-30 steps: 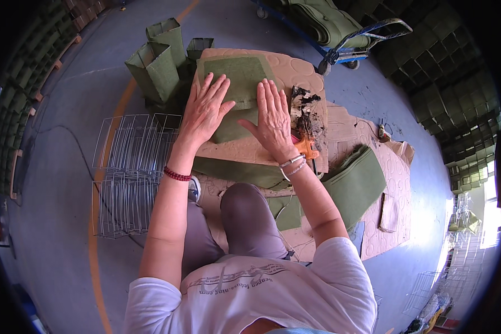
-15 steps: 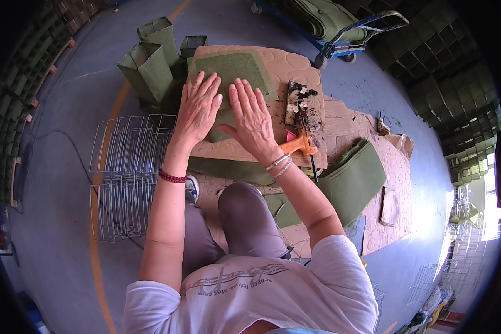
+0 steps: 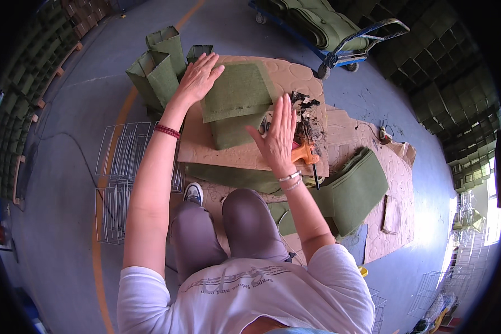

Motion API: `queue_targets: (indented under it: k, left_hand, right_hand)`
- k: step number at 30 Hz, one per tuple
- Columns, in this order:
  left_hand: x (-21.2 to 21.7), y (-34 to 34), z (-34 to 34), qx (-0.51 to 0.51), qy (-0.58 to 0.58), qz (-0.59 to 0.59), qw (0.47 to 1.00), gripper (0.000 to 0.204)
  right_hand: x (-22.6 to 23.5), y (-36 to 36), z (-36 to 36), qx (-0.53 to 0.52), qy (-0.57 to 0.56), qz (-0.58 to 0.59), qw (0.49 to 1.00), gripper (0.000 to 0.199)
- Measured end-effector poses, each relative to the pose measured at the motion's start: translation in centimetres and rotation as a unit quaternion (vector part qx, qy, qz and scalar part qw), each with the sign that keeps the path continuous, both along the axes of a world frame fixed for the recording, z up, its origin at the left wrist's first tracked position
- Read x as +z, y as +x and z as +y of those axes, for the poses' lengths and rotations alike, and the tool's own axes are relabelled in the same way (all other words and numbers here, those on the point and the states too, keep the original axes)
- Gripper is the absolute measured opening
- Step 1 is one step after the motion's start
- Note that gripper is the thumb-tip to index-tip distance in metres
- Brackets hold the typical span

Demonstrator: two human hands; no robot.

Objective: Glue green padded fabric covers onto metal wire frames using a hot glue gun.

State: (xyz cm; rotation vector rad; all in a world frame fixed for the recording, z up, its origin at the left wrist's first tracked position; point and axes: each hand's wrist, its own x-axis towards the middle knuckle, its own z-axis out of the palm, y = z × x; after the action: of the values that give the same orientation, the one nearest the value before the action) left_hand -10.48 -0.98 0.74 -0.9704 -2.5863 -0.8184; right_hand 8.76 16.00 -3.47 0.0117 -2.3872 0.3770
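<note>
A folded piece of green fabric [image 3: 236,92] lies flat on the cardboard-topped work surface [image 3: 197,150] in front of me. At its left edge is my left hand [image 3: 200,79], fingers stretched out and holding nothing. My right hand [image 3: 279,136] is spread at the fabric's right side, also with nothing in it. Close beside the right hand lies an orange glue gun [image 3: 304,152], partly hidden by that hand. Black, sticky-looking residue [image 3: 307,119] covers the cardboard beyond it.
Open green fabric boxes [image 3: 150,75] stand at the far left, above wire frames [image 3: 129,153]. Stacked green fabric sheets [image 3: 357,192] lie at the right on floor cardboard [image 3: 398,183]. A blue cart [image 3: 345,47] carrying green fabric stands at the back.
My hands have moved apart off the middle of the fabric, the left toward its left edge, the right toward the glue gun. More of the fabric now shows.
</note>
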Motion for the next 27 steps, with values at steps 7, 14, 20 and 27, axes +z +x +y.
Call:
queue_targets:
  k: [7, 14, 20, 27]
  left_hand:
    - [0.1, 0.3, 1.1, 0.017, 0.024, -0.024, 0.999, 0.046]
    - [1.7, 9.4, 0.6, 0.156, -0.052, -0.062, 0.984, 0.042]
    - [3.0, 10.8, 0.6, 0.113, 0.022, 0.152, 0.982, 0.049]
    - [-0.8, 12.4, 5.4, 0.009, -0.038, 0.114, 0.993, 0.064]
  right_hand:
    - [-7.9, -0.3, -2.0, 0.118, -0.445, -0.073, 0.885, 0.086]
    - [-8.4, -4.4, 5.3, 0.152, -0.427, -0.067, 0.889, 0.075]
    - [-10.8, 2.1, 8.9, -0.189, -0.347, 0.011, 0.919, 0.035]
    - [-17.5, 6.4, 9.7, -0.312, -0.356, -0.118, 0.873, 0.053]
